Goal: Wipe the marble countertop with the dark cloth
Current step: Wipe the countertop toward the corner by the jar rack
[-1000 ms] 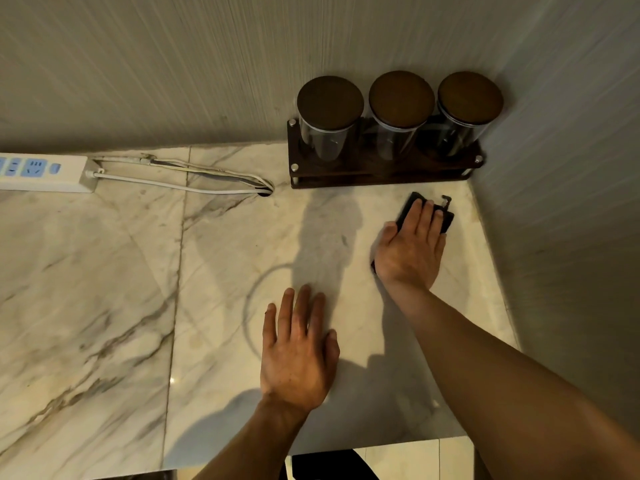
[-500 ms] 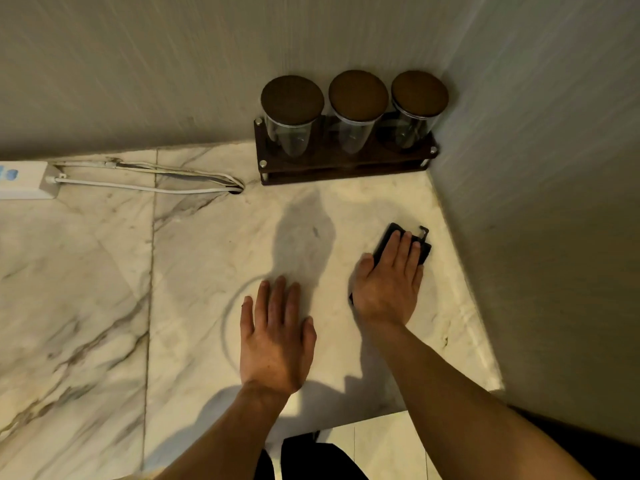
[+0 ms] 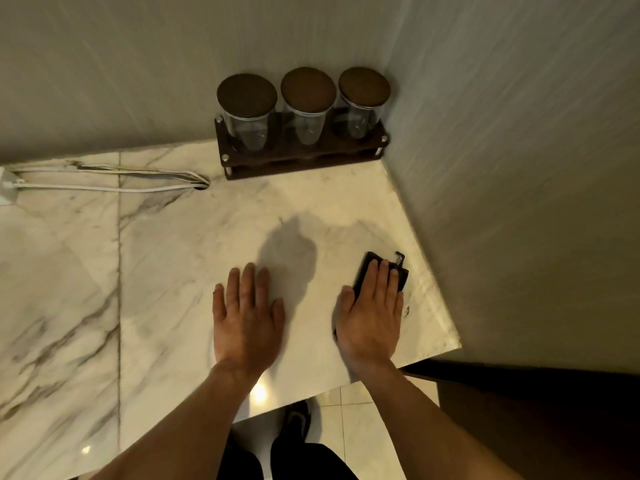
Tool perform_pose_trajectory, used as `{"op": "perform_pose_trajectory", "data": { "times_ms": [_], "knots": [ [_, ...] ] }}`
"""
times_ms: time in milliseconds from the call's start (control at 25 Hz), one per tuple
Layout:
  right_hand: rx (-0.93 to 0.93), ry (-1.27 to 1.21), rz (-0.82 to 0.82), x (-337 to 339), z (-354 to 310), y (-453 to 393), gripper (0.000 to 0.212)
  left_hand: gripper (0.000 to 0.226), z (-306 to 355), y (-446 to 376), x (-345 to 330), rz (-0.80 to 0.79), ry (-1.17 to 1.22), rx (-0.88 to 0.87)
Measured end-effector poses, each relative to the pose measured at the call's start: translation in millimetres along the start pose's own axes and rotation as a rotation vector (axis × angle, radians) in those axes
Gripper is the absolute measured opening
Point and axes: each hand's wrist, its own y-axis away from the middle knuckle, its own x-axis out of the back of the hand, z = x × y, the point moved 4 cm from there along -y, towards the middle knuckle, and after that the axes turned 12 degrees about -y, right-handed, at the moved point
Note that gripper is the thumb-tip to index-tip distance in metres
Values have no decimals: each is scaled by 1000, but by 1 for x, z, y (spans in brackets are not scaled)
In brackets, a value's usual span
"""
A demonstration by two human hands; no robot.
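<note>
I see both forearms (image 3: 194, 420) bare, no sleeves, rings or watch; dark trousers (image 3: 304, 460), one dark shoe (image 3: 296, 422).

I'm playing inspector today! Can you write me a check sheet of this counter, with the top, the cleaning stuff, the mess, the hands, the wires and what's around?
Surface: marble countertop, pale with grey veins, a seam running front to back; a faint stain patch ahead of the cloth.
Job's things: dark cloth, flat on the marble near the right wall.
Clutter: wooden rack with three lidded glass jars in the back corner.
Hands: right hand flat, pressing on the cloth; left hand flat on bare marble, holding nothing.
Cables: white cables run from a power strip to a hole in the counter.
Surroundings: textured walls behind and to the right; tiled floor below.
</note>
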Motion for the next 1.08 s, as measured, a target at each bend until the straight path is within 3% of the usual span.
{"op": "perform_pose_trajectory", "data": {
  "times_ms": [480, 1080],
  "knots": [
    [701, 263, -500, 41, 53, -27, 60, 61, -1, -7, 6, -14, 18, -25],
    [678, 255, -469, 11, 8, -128, 61, 61, 0, -10, 7, -34, -19, 5]
  ]
}}
